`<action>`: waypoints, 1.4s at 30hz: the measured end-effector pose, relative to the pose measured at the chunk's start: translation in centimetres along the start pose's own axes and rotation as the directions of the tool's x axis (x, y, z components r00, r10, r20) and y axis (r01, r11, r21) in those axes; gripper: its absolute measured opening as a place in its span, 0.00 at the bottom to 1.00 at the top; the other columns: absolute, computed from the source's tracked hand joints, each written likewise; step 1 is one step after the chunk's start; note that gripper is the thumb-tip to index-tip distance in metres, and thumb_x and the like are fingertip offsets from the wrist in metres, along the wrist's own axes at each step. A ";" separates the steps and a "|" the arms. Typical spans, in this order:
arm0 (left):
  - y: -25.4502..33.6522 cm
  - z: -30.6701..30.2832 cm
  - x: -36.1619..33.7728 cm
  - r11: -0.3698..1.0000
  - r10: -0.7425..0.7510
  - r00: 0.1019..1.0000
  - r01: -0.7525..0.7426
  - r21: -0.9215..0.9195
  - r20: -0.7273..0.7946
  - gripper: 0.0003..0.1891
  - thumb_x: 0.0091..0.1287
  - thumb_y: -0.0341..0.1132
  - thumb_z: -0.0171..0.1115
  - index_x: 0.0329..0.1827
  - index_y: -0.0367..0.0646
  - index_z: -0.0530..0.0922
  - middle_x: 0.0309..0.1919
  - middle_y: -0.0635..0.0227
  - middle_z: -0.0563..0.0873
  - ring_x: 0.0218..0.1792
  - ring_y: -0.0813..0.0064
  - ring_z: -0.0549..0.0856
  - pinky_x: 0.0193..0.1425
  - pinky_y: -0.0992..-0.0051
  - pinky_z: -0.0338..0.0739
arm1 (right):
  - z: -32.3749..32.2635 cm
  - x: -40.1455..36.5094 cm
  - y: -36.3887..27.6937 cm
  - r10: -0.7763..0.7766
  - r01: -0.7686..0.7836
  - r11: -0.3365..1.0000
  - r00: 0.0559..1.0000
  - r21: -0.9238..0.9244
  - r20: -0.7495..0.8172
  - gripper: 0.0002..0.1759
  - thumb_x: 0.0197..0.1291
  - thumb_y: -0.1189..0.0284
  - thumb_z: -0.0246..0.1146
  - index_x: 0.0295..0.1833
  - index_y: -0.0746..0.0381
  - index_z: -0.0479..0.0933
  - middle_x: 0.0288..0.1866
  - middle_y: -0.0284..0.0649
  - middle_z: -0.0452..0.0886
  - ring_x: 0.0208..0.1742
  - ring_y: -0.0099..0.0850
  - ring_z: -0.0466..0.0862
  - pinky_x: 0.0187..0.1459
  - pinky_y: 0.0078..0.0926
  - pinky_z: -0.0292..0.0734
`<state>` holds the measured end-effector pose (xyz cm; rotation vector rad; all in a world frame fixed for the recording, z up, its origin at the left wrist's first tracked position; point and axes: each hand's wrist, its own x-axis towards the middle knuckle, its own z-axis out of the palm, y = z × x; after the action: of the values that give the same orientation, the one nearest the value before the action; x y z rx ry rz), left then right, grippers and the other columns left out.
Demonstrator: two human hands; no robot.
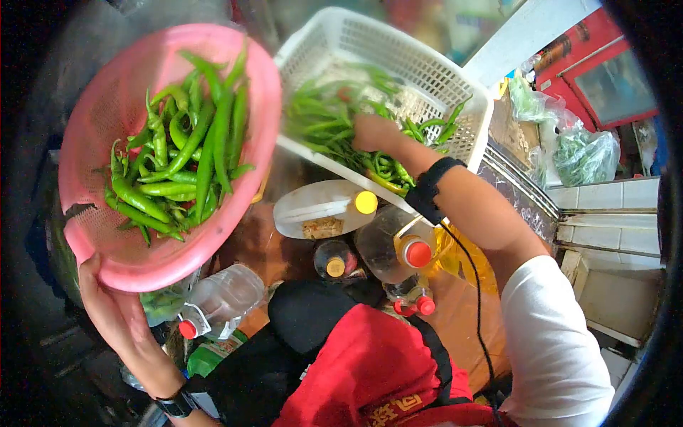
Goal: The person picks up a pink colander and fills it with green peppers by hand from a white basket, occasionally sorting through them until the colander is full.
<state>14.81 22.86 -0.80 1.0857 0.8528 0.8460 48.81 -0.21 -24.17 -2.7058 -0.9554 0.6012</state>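
A pink basket (245, 153) with green peppers (206, 142) inside is at the upper left, tilted. My left hand (117, 306) grips its lower rim, fingers partly hidden beneath it. To its right is a white perforated basket (434, 78), holding more green peppers (320, 121) that look blurred at its left side. My right hand (373, 134) reaches into the white basket among those peppers. Its fingers are hidden or blurred, so what they hold cannot be made out.
Below the baskets are a jug with a yellow cap (313, 206), red-capped bottles (391, 242), a dark bottle (333, 260) and an empty plastic bottle (228, 295). Bagged greens (583, 155) lie at the right, near a red-framed cabinet (612, 78). A black cord hangs beside my right arm.
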 end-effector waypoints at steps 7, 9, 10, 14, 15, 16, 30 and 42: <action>-0.1 0.1 -0.2 0.998 0.050 0.998 -0.051 0.031 0.023 0.22 0.57 0.30 0.50 0.56 0.33 0.65 0.51 0.59 0.72 0.53 0.65 0.72 0.59 0.67 0.64 | -1.7 2.7 -1.0 -0.302 0.349 0.914 0.925 0.205 -0.228 0.18 0.40 0.67 0.58 0.38 0.66 0.75 0.38 0.54 0.77 0.41 0.49 0.77 0.45 0.40 0.73; -0.1 0.6 -0.5 0.996 0.069 0.997 -0.070 0.054 0.028 0.22 0.57 0.30 0.50 0.56 0.33 0.65 0.51 0.59 0.73 0.53 0.65 0.72 0.60 0.66 0.64 | -0.7 2.2 -3.1 -0.375 0.388 0.919 0.915 0.073 -0.150 0.20 0.42 0.66 0.61 0.42 0.65 0.72 0.39 0.53 0.77 0.43 0.48 0.77 0.45 0.40 0.73; -0.2 0.9 -0.6 0.995 0.077 0.997 -0.078 0.067 0.018 0.22 0.57 0.30 0.50 0.56 0.34 0.65 0.51 0.59 0.73 0.53 0.65 0.72 0.60 0.66 0.64 | -0.3 1.8 -3.9 -0.369 0.370 0.929 0.926 -0.006 -0.077 0.23 0.43 0.65 0.62 0.46 0.64 0.70 0.38 0.53 0.77 0.44 0.46 0.77 0.45 0.39 0.72; -0.7 0.7 0.0 0.997 0.056 0.998 -0.057 0.059 0.016 0.22 0.56 0.29 0.50 0.56 0.34 0.65 0.50 0.60 0.73 0.52 0.66 0.73 0.58 0.67 0.66 | 0.6 1.3 -5.0 -0.269 0.268 0.963 0.962 -0.040 -0.040 0.26 0.42 0.62 0.64 0.46 0.63 0.67 0.38 0.49 0.77 0.42 0.45 0.78 0.42 0.40 0.74; -0.7 0.9 -0.1 0.996 0.061 0.998 -0.062 0.061 0.022 0.22 0.56 0.29 0.50 0.56 0.34 0.65 0.50 0.60 0.73 0.52 0.66 0.73 0.58 0.67 0.66 | 0.5 1.3 -5.1 -0.250 0.248 0.966 0.968 -0.070 -0.021 0.25 0.42 0.63 0.64 0.45 0.62 0.67 0.35 0.47 0.78 0.38 0.43 0.79 0.37 0.41 0.74; -0.8 1.3 -0.3 0.996 0.060 0.997 -0.062 0.068 0.040 0.22 0.56 0.29 0.50 0.56 0.34 0.65 0.50 0.60 0.73 0.52 0.67 0.73 0.58 0.67 0.66 | 0.4 1.4 -5.1 -0.229 0.228 0.969 0.973 -0.100 -0.004 0.24 0.41 0.64 0.63 0.44 0.62 0.68 0.33 0.46 0.80 0.34 0.41 0.80 0.33 0.41 0.75; -0.5 0.1 0.3 1.000 0.002 1.000 -0.002 0.008 0.024 0.22 0.55 0.28 0.50 0.56 0.35 0.66 0.50 0.60 0.74 0.51 0.66 0.74 0.58 0.67 0.66 | -7.0 4.6 5.5 -0.025 0.032 0.996 0.996 -0.081 0.083 0.22 0.41 0.59 0.62 0.31 0.70 0.76 0.29 0.50 0.80 0.32 0.42 0.81 0.35 0.39 0.76; -0.5 1.1 0.2 0.999 0.017 0.999 -0.020 0.040 0.052 0.21 0.57 0.28 0.49 0.56 0.33 0.66 0.50 0.60 0.74 0.52 0.67 0.73 0.58 0.67 0.66 | -4.7 3.1 0.9 -0.032 0.035 0.971 0.999 -0.237 0.018 0.27 0.42 0.55 0.59 0.45 0.62 0.75 0.39 0.48 0.79 0.42 0.42 0.79 0.45 0.37 0.74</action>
<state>15.94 22.47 -0.99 1.1479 0.8210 0.8157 53.62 0.77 -21.25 -2.8886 -1.1418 0.5310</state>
